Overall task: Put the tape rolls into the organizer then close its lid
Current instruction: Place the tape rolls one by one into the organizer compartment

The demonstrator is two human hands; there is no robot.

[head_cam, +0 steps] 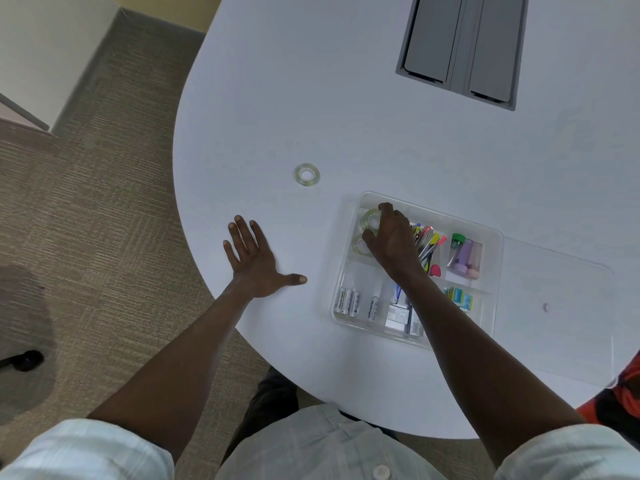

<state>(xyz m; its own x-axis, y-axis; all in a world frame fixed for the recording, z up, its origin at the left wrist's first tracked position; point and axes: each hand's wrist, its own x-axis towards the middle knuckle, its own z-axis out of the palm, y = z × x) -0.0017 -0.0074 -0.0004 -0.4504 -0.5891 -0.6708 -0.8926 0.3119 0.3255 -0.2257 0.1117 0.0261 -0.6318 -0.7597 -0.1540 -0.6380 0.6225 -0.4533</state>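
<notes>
A clear plastic organizer [491, 237] sits on the white table with its clear lid [561, 306] lying flat to its right. My right hand [391, 237] reaches into the organizer's far left compartment, fingers closed on a clear tape roll [370, 218]. A second tape roll [358, 245] lies in the same compartment, just nearer to me and partly hidden by the hand. A third clear tape roll [307, 174] lies flat on the table, left of and beyond the organizer. My left hand [254, 259] rests flat on the table, fingers spread, holding nothing.
Other compartments hold batteries [347, 302], pens and markers [429, 242], small jars [465, 254] and small boxes [460, 297]. A grey cable hatch [464, 46] is set into the table at the back. The table's curved edge runs left of my left hand, above carpet.
</notes>
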